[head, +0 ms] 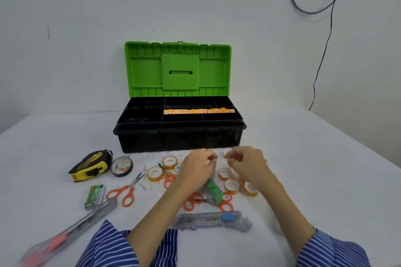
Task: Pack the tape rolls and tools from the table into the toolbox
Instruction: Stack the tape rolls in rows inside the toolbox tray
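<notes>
**Tape rolls half packed, both hands low in front of the toolbox**

White wall, with cables hanging at its upper right, backs a white table [314,158] on which the toolbox [178,138] stands open, its green lid [178,69] upright. Its black tray is split into compartments, and a row of orange tape rolls [198,111] fills the long middle compartment on the right side.

From the head camera, both hands hover close together just in front of the toolbox. The left hand [198,167] has its fingers curled inward; whether they hold anything I cannot tell. The right hand [247,163] pinches a small tape roll [225,154] between fingertips and thumb, though blur softens the detail.

Loose tape rolls lie on the table: two left of the hands [170,162], [155,174], and three below the right hand [224,174], [231,186], [251,188]. A black tape roll [122,166] sits beside a yellow-and-black tape measure [90,166]. Orange-handled scissors [125,191] lie left of centre; more orange scissor handles show under the left forearm. A green tape dispenser [213,193] lies between the forearms, a clear utility knife [208,220] nearer the person, a green packet [94,196] at the left, and a blurred clear-handled tool [71,230] at the lower left. Blue striped sleeves [108,247] frame the bottom edge.
</notes>
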